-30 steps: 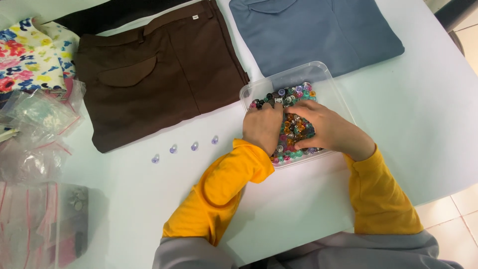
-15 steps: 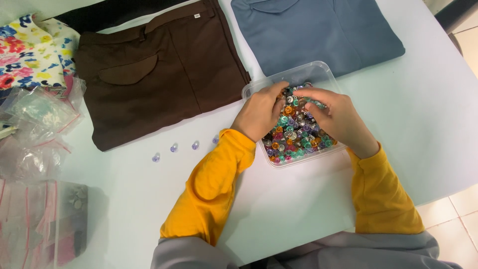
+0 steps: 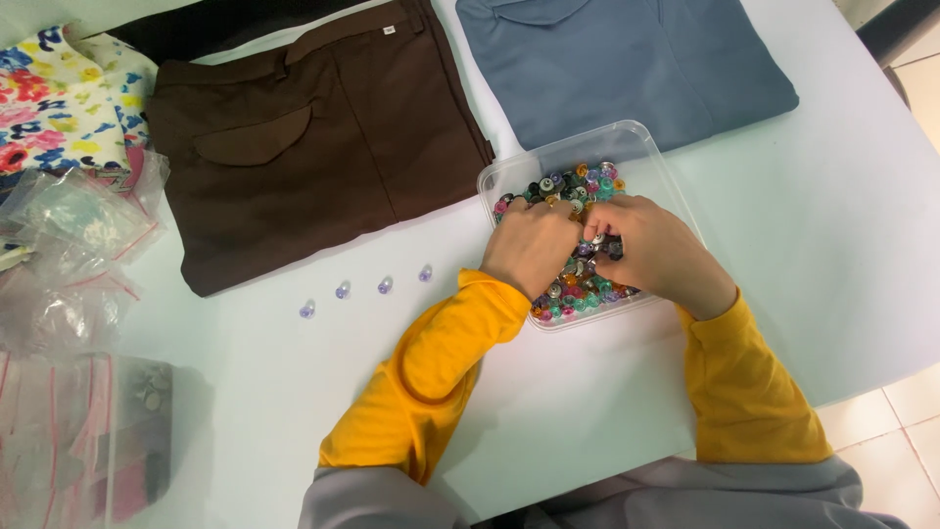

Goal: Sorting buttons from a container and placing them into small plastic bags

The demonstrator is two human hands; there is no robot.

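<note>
A clear plastic tray full of small multicoloured buttons sits on the white table. Both my hands are inside it. My left hand lies knuckles-up on the buttons with its fingers curled down into them. My right hand is beside it, fingers bent and touching the buttons near the middle of the tray. What the fingertips pinch is hidden. Several pale purple buttons lie in a row on the table left of my left sleeve.
Folded brown trousers and a folded blue-grey shirt lie at the back. Floral fabric and clear zip bags fill the left side. The table's right edge drops to a tiled floor.
Both hands have shifted within the tray: up toward its far side half a second ago, then back toward the middle, sifting through the buttons.
</note>
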